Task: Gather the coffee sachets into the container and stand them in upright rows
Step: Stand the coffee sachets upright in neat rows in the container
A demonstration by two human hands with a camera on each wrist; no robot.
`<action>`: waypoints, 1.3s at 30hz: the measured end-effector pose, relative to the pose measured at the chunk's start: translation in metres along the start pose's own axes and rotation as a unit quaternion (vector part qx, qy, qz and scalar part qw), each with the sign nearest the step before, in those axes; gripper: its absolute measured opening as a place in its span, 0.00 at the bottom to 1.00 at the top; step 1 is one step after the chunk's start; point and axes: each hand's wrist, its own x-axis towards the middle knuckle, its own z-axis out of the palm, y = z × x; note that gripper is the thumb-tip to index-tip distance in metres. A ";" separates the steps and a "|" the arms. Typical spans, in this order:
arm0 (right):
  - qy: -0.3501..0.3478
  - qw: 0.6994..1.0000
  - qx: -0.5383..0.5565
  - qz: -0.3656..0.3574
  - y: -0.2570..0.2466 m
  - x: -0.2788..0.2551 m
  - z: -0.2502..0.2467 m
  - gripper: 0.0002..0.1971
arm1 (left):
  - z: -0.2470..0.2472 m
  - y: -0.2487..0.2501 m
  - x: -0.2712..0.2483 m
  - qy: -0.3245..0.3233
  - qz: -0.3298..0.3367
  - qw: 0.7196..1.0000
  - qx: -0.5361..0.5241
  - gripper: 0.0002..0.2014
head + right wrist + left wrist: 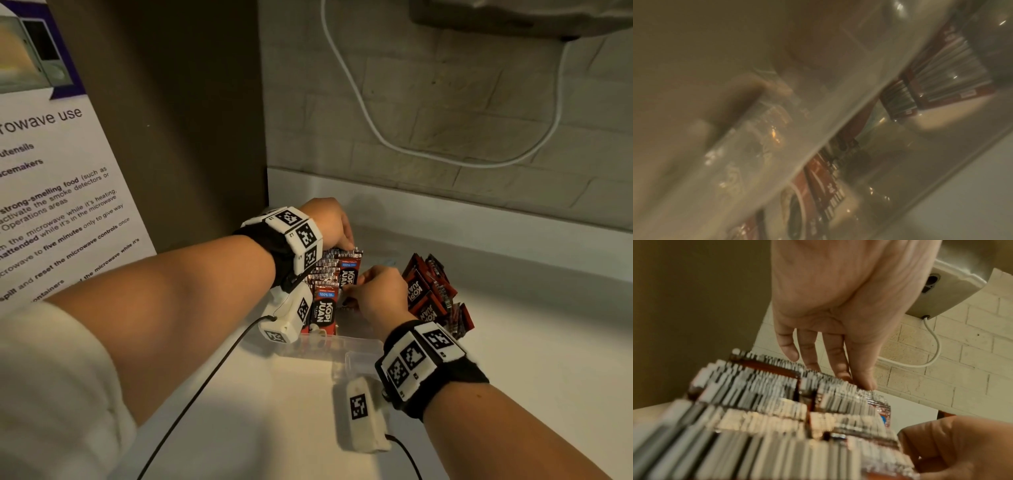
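Note:
Red-and-black coffee sachets stand upright in rows inside a clear plastic container on the white counter. My left hand reaches over the rows, its straight fingers pressing on the tops of the far sachets. My right hand is at the right side of the rows, its curled fingers pinching the edge of an upright sachet. A loose pile of sachets lies just right of that hand. The right wrist view is blurred and shows sachets through the container wall.
A microwave-use poster leans at the left beside a dark panel. A white cable loops down the brick wall from a wall-mounted white unit. Black wrist-camera cables trail across the near counter.

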 end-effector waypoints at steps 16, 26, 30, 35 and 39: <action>-0.018 1.000 -0.007 -0.009 0.000 -0.005 -0.003 0.11 | -0.012 0.004 0.004 -0.048 0.035 0.998 0.027 0.13; -0.008 0.999 -0.024 -0.022 -0.003 -0.008 -0.005 0.12 | -0.003 -0.004 0.011 -0.035 0.019 0.999 0.011 0.09; -0.009 0.999 -0.030 -0.024 -0.005 -0.009 -0.005 0.13 | -0.005 -0.005 0.009 -0.007 0.051 0.999 -0.012 0.08; -0.013 0.999 -0.028 -0.021 -0.006 -0.012 -0.006 0.14 | -0.010 0.001 0.006 -0.043 0.082 0.996 0.005 0.08; -0.023 0.999 -0.029 -0.019 -0.009 -0.015 -0.008 0.11 | -0.005 0.002 0.007 -0.043 0.081 0.995 0.035 0.11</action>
